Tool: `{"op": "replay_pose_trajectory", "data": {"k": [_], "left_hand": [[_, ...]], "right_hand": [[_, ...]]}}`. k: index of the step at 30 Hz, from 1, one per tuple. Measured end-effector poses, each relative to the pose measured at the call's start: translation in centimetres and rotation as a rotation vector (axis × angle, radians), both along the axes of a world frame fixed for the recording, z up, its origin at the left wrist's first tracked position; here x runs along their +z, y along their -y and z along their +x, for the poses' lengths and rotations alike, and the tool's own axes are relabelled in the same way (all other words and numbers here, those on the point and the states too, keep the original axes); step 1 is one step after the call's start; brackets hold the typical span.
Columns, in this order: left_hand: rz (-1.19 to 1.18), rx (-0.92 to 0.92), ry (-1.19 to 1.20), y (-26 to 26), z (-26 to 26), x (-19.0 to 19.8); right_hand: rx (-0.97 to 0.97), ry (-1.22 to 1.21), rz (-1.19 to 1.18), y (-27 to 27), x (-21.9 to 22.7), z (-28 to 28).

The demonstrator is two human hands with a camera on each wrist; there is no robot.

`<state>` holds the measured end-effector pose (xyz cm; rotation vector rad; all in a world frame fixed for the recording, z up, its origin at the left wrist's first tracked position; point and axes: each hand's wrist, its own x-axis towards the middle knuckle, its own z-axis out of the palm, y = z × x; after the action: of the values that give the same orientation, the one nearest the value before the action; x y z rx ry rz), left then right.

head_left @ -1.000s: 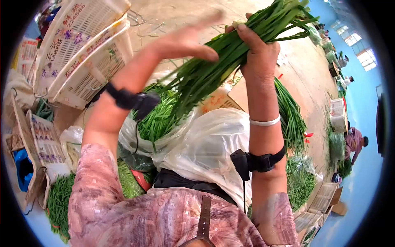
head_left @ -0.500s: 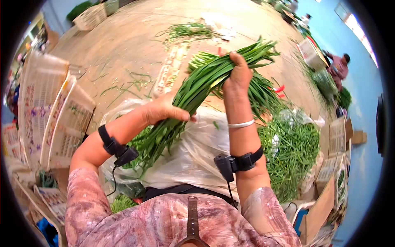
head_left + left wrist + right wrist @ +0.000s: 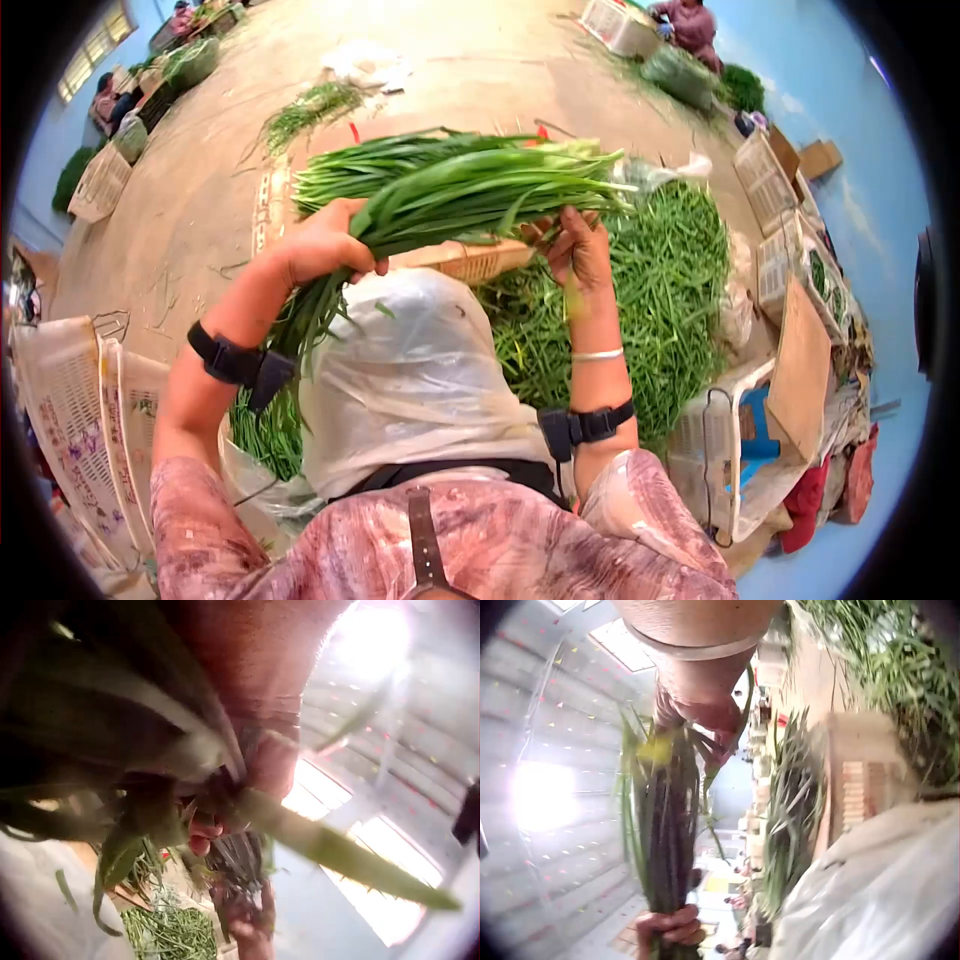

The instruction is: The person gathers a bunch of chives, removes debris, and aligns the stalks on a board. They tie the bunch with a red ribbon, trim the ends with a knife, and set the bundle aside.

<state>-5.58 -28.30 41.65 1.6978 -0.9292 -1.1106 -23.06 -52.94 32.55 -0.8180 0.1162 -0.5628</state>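
Observation:
My left hand (image 3: 328, 243) grips a bunch of long green stalks (image 3: 450, 200) near its leafy left end; the leaves hang down beside the forearm. In the right wrist view the left hand (image 3: 671, 928) wraps round the bunch (image 3: 667, 825). At the pale right end, my right hand (image 3: 580, 250) is against the underside, fingers bent. A thin green blade passes by the fingers of the right hand (image 3: 705, 720); whether they pinch it is unclear. Below that palm is a blurred yellowish piece (image 3: 573, 300). Leaves cover much of the left wrist view.
Another bunch (image 3: 340, 165) lies behind the held one. A white plastic sheet (image 3: 410, 370) covers the lap. Loose greens (image 3: 660, 300) are heaped at the right, beside a white crate (image 3: 700, 450). More crates (image 3: 70, 400) stand at the left. People (image 3: 690, 30) sit farther off.
The bunch has swung from a steep slant to nearly level. My right hand has left its grip around the stalks and moved below their pale end; the left hand now grips the leafy part.

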Motion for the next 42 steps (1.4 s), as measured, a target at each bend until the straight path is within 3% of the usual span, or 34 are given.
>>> {"op": "replay_pose_trajectory", "data": {"k": [2, 6, 9, 10, 18, 25, 26, 27, 28, 30, 32, 36, 37, 40, 42], "left_hand": [[0.015, -0.088, -0.142, 0.2, -0.5, -0.6], [0.081, -0.030, -0.624, -0.6, -1.9, -3.7], [0.066, -0.035, -0.765, -1.2, -2.7, -4.4], [0.055, 0.013, -0.863, -1.7, -2.9, -4.6], [0.008, -0.044, -1.094, -3.8, -3.5, -7.7], [0.020, -0.147, -1.242, -6.4, -2.8, -10.8], [0.003, -0.191, -1.290, -6.6, -2.8, -11.3], [0.004, -0.123, -1.280, -6.5, -3.3, -10.6], [0.001, -0.127, -1.279, -6.5, -3.3, -10.6], [0.019, -0.109, -1.281, -6.3, -3.2, -10.7], [0.036, -0.080, -1.262, -6.2, -3.5, -10.6], [0.082, -0.018, -1.161, -5.3, -4.2, -9.2], [0.078, -0.054, -1.159, -5.5, -3.7, -9.9], [0.052, 0.038, -1.061, -6.1, -3.8, -9.2], [0.051, -0.026, -1.075, -6.6, -2.9, -10.7]], "right_hand": [[-0.089, -0.197, 0.053, 0.4, -1.3, -1.7], [-0.083, -0.312, -0.001, 0.2, -0.8, -4.7], [0.045, -0.563, -0.234, 2.5, -3.0, -6.3], [0.108, -0.487, -0.208, 2.9, -2.6, -7.0], [-0.003, -0.597, -0.502, 7.2, -4.1, -9.1], [-0.270, -0.825, -0.440, 14.6, -7.1, -13.5], [-0.290, -1.233, -0.909, 16.0, -8.6, -14.2], [-0.295, -1.623, -1.394, 16.7, -9.4, -14.5], [-0.284, -1.887, -1.347, 12.7, -5.5, -13.0], [-0.465, -1.278, -1.339, 13.0, -6.7, -12.0], [-0.276, -0.598, -0.496, 6.4, -0.1, -8.8], [-0.073, -0.382, -0.626, 1.8, 1.0, -4.5], [-0.052, -0.495, -0.619, 1.9, 0.2, -4.2], [0.044, -0.439, -0.414, 1.8, 0.2, -5.4], [-0.069, -0.507, -0.396, 1.5, -0.4, -5.9]]}}
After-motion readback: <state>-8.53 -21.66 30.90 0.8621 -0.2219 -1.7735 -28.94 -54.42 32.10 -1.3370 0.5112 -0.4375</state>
